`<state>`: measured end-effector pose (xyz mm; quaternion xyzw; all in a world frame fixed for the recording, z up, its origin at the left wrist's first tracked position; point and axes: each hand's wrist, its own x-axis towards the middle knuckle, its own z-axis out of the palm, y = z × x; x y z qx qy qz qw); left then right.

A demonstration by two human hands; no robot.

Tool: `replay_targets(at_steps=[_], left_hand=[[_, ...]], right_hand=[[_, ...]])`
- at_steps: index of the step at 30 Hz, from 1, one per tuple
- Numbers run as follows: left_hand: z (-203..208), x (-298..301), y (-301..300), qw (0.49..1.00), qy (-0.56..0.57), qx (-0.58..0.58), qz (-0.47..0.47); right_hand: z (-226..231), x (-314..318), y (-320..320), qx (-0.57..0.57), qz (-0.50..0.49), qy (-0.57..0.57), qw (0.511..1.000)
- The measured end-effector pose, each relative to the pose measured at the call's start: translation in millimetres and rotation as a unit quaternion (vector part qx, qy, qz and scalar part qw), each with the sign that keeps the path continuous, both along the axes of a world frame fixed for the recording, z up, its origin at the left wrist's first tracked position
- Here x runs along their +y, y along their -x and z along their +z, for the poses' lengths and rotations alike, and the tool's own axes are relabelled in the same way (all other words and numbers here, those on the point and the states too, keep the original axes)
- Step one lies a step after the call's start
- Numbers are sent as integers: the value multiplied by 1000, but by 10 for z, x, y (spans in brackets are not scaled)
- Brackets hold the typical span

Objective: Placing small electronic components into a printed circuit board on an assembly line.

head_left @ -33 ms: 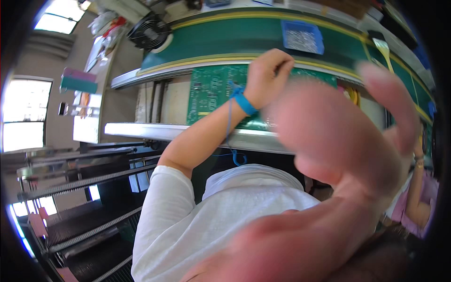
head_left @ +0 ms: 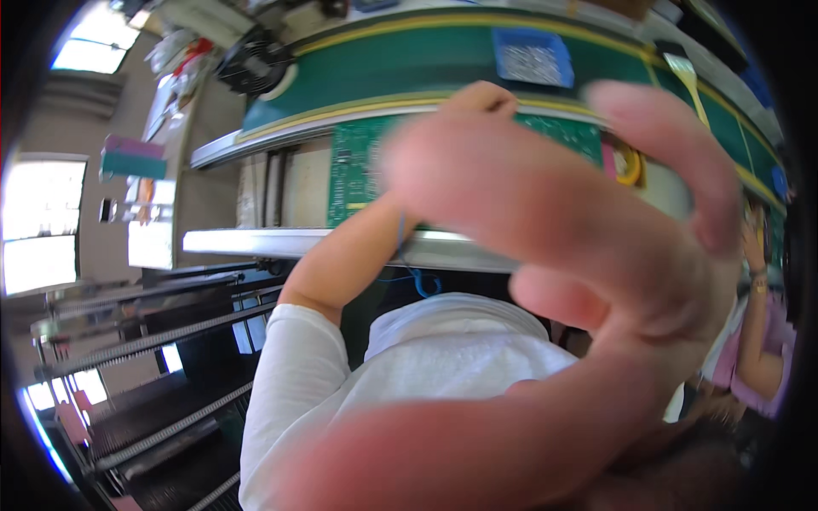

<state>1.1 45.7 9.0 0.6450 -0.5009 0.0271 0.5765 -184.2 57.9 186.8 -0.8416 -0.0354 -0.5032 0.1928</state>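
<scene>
Right hand [head_left: 652, 294] looms blurred centre-right, fingers apart, nothing visible between, best kept clear of the view; green circuit board [head_left: 351, 162], upper centre, wants light handling by left hand [head_left: 479, 97] at its far edge, curled, can't tell if gripping; blue tray [head_left: 521, 37] beyond.

My feed comes from the left of two fisheyes worn side by side on the person's head. I'm looking steeply down on the white shirt [head_left: 460, 349] and forward over the metal rail [head_left: 256, 242] to the green belt [head_left: 392, 68], whose edges bow along the top. The field is wide enough to catch windows [head_left: 41, 221] at the left rim. The right hand [head_left: 656, 294], as best I can judge through the blur, is very near my lens, covering much of the centre; the belt lies well beyond.
</scene>
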Motion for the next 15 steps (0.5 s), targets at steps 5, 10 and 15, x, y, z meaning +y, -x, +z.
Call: replay_targets(at_steps=[5, 10, 15], left_hand=[[83, -7, 123, 996, -32, 80, 19], [128, 161, -11, 977, -143, -133, 89], [515, 746, 440, 864, -378, -182, 279]], right_hand=[[-140, -185, 292, 26, -61, -12, 998], [-220, -293, 504, 39, -92, -16, 995], [-323, -451, 664, 43, -104, -6, 994]])
